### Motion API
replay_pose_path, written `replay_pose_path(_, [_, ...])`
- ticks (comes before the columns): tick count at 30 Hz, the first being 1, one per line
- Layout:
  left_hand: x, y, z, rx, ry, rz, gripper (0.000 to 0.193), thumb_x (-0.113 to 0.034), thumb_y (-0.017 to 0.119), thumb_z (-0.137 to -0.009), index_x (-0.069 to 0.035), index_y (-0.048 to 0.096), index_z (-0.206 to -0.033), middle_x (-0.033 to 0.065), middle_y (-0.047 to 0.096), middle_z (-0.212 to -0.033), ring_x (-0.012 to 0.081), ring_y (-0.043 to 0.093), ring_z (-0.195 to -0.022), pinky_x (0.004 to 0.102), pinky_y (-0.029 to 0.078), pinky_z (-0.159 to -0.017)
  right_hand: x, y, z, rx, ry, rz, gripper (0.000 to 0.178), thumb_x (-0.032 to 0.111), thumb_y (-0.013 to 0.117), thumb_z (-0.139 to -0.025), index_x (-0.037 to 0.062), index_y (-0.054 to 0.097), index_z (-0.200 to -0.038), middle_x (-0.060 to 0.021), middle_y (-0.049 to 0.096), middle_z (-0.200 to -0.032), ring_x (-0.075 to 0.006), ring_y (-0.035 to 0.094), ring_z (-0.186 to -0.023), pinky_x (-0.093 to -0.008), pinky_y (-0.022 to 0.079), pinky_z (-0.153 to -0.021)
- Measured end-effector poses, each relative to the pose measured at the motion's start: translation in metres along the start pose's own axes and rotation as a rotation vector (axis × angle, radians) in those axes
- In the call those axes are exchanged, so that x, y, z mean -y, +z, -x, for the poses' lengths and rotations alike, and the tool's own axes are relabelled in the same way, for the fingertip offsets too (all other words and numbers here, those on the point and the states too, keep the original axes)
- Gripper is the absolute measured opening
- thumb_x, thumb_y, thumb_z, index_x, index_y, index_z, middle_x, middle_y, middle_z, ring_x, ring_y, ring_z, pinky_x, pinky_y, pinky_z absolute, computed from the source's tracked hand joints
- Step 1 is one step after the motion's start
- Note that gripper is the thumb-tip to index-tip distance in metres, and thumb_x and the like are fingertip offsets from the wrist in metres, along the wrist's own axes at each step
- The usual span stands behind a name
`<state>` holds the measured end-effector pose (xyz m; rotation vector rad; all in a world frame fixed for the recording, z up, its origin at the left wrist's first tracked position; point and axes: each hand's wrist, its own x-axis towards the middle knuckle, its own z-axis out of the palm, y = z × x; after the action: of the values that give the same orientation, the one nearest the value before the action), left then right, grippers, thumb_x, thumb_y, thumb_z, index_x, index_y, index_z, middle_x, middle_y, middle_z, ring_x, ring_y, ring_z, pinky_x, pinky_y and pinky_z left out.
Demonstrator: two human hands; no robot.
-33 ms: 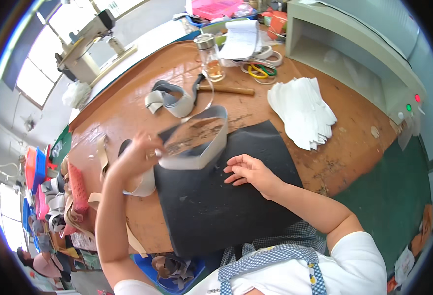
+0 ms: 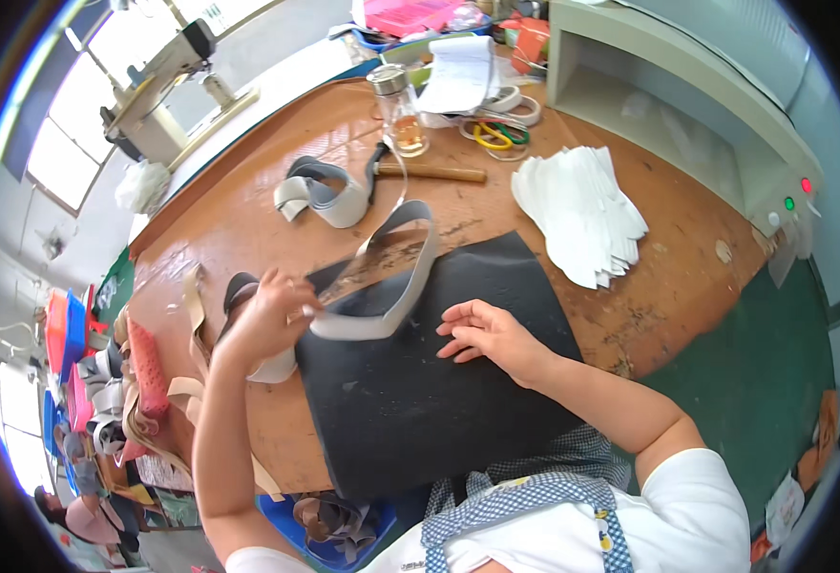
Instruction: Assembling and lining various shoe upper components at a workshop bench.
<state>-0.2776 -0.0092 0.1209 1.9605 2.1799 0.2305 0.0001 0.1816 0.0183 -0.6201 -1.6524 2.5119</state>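
Observation:
A curved light-grey strip [image 2: 416,291] stands in a loose loop on its edge over a black sheet [image 2: 430,411]. My left hand [image 2: 272,315] is closed with fingertips pinched at the strip's near left end; motion blurs that spot slightly. My right hand [image 2: 496,336] hovers above the sheet, right of the loop, fingers apart and holding nothing. Behind my left hand, another grey-white strip [image 2: 275,367] is partly hidden. Farther back lies a coiled grey strip [image 2: 339,202].
A hammer [image 2: 439,173] lies beyond the loop, near a glass jar [image 2: 407,129] of amber liquid. White cut pieces [image 2: 582,215] are stacked at the right, before a grey machine housing [image 2: 668,105]. Tape rolls [image 2: 525,107] and yellow-handled scissors [image 2: 493,137] sit at the back. A blue bin [image 2: 372,549] is below.
The strip's loop has shifted and tilted, its near side now lower and more curved. My left hand has moved slightly right relative to the sheet. My right hand looks almost unchanged.

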Motion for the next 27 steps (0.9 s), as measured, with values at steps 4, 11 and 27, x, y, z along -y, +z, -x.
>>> replay_pose_path(4, [-0.030, 0.048, 0.014, -0.333, -0.026, 0.052, 0.039, 0.017, 0.050, -0.068, -0.004, 0.067, -0.096, 0.0116, 0.065, -0.103, 0.0337, 0.056, -0.118, 0.0498, 0.034, -0.111, 0.001, -0.047, 0.045, -0.209, -0.205, 0.196, 0.020, 0.000, 0.053, -0.099, 0.0016, 0.059, -0.118, -0.0078, 0.065, -0.114, -0.0156, 0.068, -0.093, -0.0275, 0.055, -0.079])
replay_pose_path(11, [-0.155, 0.084, -0.032, -0.598, -0.042, 0.203, 0.029, 0.014, 0.058, -0.080, -0.001, 0.068, -0.103, 0.0157, 0.064, -0.110, 0.0341, 0.065, -0.101, 0.0410, 0.053, -0.086, 0.029, -0.138, 0.075, -0.766, -0.608, 1.196, 0.026, 0.006, 0.068, -0.086, 0.0019, 0.061, -0.111, -0.0100, 0.063, -0.106, -0.0217, 0.063, -0.096, -0.0339, 0.052, -0.081])
replay_pose_path(27, [-0.235, 0.162, -0.211, 0.015, -0.548, 1.476, 0.029, -0.004, 0.062, -0.095, 0.011, 0.051, -0.117, 0.0160, 0.067, -0.103, 0.0243, 0.072, -0.090, 0.0325, 0.063, -0.079, 0.045, -0.185, 0.042, -0.343, -0.807, 1.407, 0.019, 0.010, 0.074, -0.079, -0.0023, 0.069, -0.093, -0.0132, 0.068, -0.105, -0.0287, 0.062, -0.101, -0.0385, 0.053, -0.088])
